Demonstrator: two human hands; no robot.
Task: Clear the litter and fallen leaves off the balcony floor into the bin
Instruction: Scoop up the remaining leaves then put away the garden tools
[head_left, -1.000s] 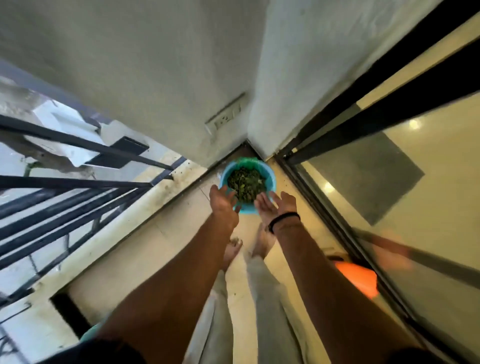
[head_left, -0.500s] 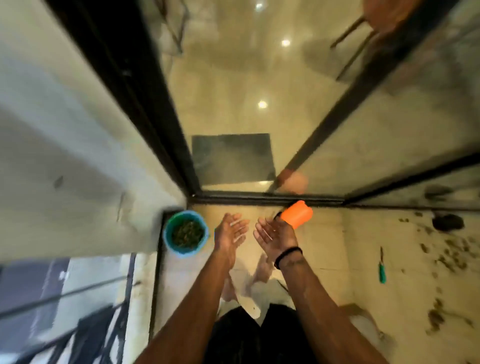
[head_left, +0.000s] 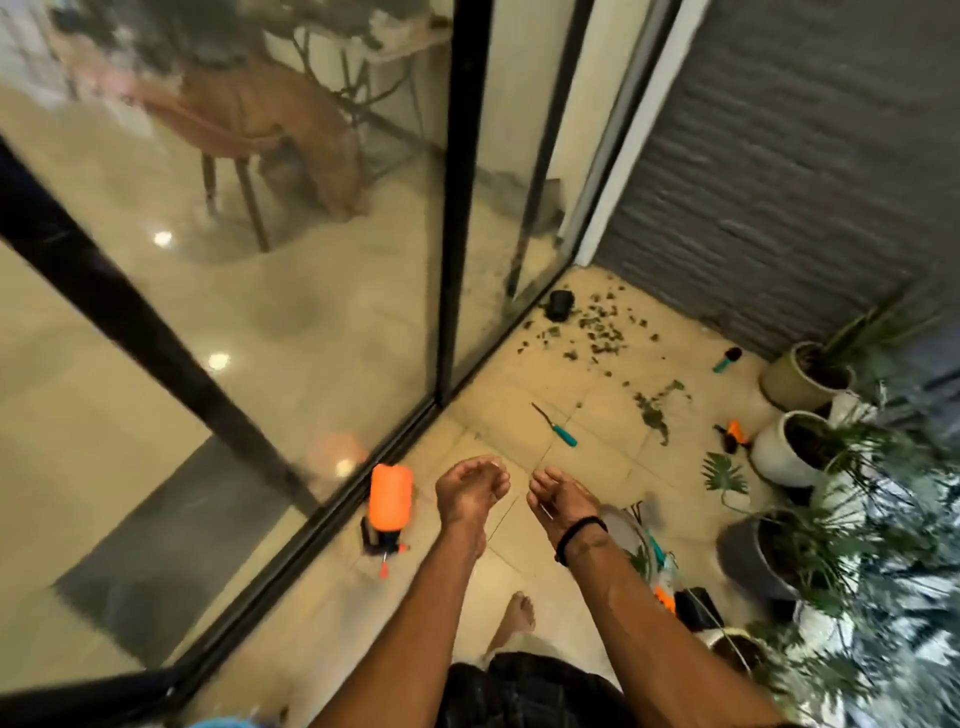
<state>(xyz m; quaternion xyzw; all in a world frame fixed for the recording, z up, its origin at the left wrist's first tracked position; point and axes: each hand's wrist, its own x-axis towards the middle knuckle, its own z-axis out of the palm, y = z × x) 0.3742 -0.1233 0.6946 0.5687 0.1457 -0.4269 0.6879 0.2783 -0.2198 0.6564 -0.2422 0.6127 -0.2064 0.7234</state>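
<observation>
Left hand (head_left: 470, 493), right hand (head_left: 558, 499): both loosely cupped, empty, held over pale tiled balcony floor (head_left: 519, 410). Scattered dry green-brown leaf scraps (head_left: 597, 327) far corner, well apart. Likely light, brittle, crumbly; scoop from beneath in handfuls.

Floor (head_left: 540, 431): beige tiles.
Lying on it: scattered leaves (head_left: 597, 327), screwdriver (head_left: 556, 426), orange bottle (head_left: 390, 498), plant pots (head_left: 779, 447).

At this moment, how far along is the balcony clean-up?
Partway. In hand: nothing; the left hand and right hand are cupped and empty over the tiles. Left: scattered leaves in the far corner by the glass door, and another clump near the white pot. The bin is barely in view, so its contents can't be judged.
</observation>
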